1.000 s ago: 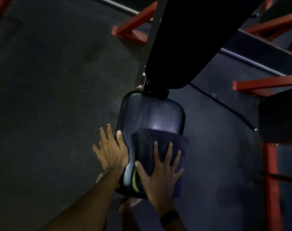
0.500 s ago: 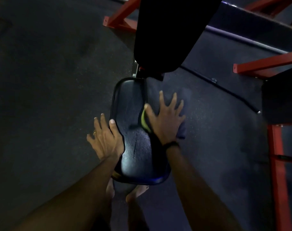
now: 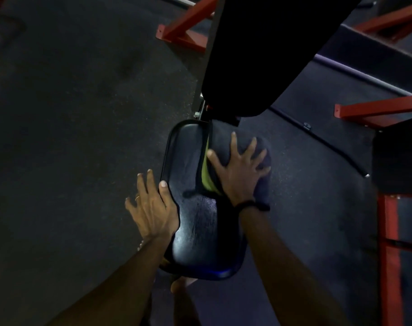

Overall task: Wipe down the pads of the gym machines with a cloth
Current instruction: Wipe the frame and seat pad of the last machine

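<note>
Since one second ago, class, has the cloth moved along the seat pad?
Yes. The cloth under the right hand has moved from the seat pad's near end toward the backrest.

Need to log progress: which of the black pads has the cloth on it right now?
The seat pad, low in view. The right hand presses the cloth on its far right part; the back pad above is bare.

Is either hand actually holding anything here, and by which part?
Nothing is gripped. The right hand presses flat on the cloth; the left hand rests open against the seat pad edge.
</note>
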`<state>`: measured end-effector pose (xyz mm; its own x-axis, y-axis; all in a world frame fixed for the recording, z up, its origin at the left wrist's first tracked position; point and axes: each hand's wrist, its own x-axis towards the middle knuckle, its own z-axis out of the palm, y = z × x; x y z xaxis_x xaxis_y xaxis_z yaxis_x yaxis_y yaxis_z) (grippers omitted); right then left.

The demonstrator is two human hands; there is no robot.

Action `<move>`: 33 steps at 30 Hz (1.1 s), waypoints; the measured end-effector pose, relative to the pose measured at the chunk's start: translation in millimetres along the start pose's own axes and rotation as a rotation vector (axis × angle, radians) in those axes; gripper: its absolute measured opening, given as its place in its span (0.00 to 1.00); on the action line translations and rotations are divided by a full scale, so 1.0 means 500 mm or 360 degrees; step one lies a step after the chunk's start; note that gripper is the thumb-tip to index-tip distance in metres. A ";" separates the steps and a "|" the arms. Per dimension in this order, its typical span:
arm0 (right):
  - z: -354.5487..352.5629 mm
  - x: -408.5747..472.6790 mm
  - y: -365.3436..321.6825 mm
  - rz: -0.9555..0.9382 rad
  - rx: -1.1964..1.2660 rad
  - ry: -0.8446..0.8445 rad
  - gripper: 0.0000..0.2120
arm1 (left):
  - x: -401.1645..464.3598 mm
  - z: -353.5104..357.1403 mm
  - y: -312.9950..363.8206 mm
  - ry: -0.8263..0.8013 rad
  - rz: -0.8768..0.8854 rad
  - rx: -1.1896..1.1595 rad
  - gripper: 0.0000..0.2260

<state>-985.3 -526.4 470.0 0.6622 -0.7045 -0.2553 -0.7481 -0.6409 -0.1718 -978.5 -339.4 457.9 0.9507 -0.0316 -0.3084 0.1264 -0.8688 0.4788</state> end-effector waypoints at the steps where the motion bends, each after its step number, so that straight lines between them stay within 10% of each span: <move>1: -0.001 0.044 -0.029 -0.0014 -0.0054 0.0020 0.41 | 0.001 0.001 -0.002 0.0002 0.0003 -0.0002 0.32; 12: 0.045 -0.090 -0.112 -0.0988 -0.0189 -0.0024 0.33 | 0.001 -0.005 0.001 0.0132 -0.0070 -0.0040 0.29; 27: 0.034 0.140 -0.285 -0.0699 -0.0402 -0.0145 0.22 | 0.008 0.007 -0.008 0.0173 -0.0039 -0.0184 0.33; 33: 0.054 0.033 -0.260 -0.1134 -0.0445 -0.0034 0.23 | -0.004 -0.018 -0.011 0.0294 0.0119 -0.0800 0.29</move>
<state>-878.3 -446.6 462.6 0.9775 -0.0877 -0.1917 -0.0999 -0.9935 -0.0553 -978.4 -329.9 463.4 0.9905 0.0425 -0.1306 0.1335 -0.5225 0.8421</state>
